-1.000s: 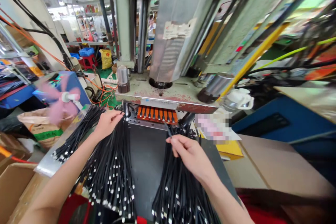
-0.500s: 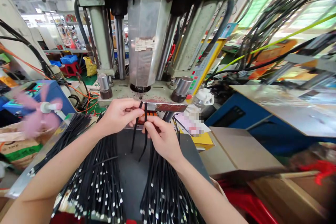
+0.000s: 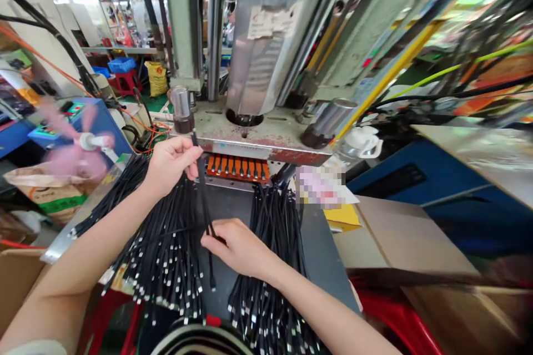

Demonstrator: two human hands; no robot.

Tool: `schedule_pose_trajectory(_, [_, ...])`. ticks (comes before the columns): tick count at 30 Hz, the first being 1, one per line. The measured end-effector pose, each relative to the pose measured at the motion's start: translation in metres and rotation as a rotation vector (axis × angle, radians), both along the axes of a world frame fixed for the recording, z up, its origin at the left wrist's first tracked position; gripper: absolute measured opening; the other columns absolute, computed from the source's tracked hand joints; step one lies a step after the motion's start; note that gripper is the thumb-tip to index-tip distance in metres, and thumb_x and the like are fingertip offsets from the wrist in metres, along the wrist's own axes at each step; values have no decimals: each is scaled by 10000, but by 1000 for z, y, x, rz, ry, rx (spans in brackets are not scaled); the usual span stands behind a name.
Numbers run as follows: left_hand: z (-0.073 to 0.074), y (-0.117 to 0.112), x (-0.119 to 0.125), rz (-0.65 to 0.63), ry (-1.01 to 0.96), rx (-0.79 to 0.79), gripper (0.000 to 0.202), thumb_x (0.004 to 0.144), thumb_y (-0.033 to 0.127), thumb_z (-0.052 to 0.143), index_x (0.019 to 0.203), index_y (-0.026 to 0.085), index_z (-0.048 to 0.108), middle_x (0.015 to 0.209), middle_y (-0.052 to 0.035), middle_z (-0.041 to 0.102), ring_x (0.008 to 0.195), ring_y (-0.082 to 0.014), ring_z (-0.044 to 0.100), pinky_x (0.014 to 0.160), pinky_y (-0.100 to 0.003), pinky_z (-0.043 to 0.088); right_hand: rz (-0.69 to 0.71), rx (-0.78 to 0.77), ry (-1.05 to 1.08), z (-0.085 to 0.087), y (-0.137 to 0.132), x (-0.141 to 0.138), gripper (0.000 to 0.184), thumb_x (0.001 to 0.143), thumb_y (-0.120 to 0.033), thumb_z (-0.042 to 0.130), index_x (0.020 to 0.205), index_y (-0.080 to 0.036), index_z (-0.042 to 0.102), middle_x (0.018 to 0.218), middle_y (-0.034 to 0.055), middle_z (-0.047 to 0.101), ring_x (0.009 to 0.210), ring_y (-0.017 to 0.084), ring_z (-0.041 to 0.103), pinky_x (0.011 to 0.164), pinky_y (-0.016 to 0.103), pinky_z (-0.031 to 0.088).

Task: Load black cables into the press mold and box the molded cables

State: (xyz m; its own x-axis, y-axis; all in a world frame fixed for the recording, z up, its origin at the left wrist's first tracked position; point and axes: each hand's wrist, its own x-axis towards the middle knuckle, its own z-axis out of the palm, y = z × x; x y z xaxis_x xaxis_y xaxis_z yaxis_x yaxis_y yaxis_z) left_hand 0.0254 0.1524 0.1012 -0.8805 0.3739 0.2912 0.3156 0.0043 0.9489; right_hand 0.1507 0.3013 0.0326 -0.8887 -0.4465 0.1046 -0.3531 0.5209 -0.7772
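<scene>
On the far left, a pink plastic fan [image 3: 85, 141] with blurred blades is standing above a brown paper sack [image 3: 54, 199] with a green band. Just right of the sack, a thick spread of thin black cables with silvery tips [image 3: 162, 255] is fanning over the left edge of the table, its tips pointing to the near side. My left hand [image 3: 171, 163] is hovering over the far end of that spread, pinching a slim black flat cord [image 3: 202, 194] between thumb and fingers, with its upper end sticking up past my grip. The cord is slanting down to the near right, in front of the pale green metal press [image 3: 258, 127]; it may be two strands lying together, as the overlap is hard to read. Beyond it, an orange mould block with a row of dark plugs [image 3: 238, 167] is sitting under the press plate. My right hand [image 3: 235, 247] is grasping the cord lower down, above the dark flat tabletop [image 3: 227, 205], and a metal-tipped end is dangling below my fingers. Right of that, a second bundle of black cables [image 3: 275, 227] is lying partly beneath my right forearm.
</scene>
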Motion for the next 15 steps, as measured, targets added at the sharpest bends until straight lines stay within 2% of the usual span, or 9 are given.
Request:
schedule_pose_trajectory(4, [-43,-56,1,186,-142,-140,327,762,410,692,641,162,516,488,16,605,390,-88,542,413,-174,452,141,135,-150,-33,-16,-4,296,873,-279,579,599,-172,611,611,-6,589,604,117,556,588,220,339])
schedule_pose_trajectory(7, [-71,-98,1,321,-250,-175,322,741,409,697,629,161,523,496,15,591,413,-85,539,428,-175,448,220,212,-145,-53,-28,-26,264,862,-302,592,637,-174,647,642,7,609,661,141,584,628,233,367])
schedule_pose_trajectory(9, [-85,-120,-2,417,-289,-146,315,717,409,709,635,158,537,511,20,583,425,-81,536,430,-175,444,200,219,-74,-62,-32,-46,229,876,-277,576,700,-161,665,785,39,650,767,157,607,703,243,398])
schedule_pose_trajectory(12, [-102,-140,-10,523,-342,-112,324,677,421,723,644,145,557,536,16,582,436,-80,533,424,-180,443,84,184,24,-70,-28,-69,177,908,-227,533,854,-147,682,1040,82,628,945,170,593,831,266,410])
schedule_pose_trajectory(15, [-117,-145,-17,555,-377,-132,339,674,444,702,653,138,558,551,15,575,443,-78,534,432,-186,448,17,205,-4,-73,-16,-74,159,905,-206,535,941,-157,682,1002,75,615,933,173,588,842,283,417])
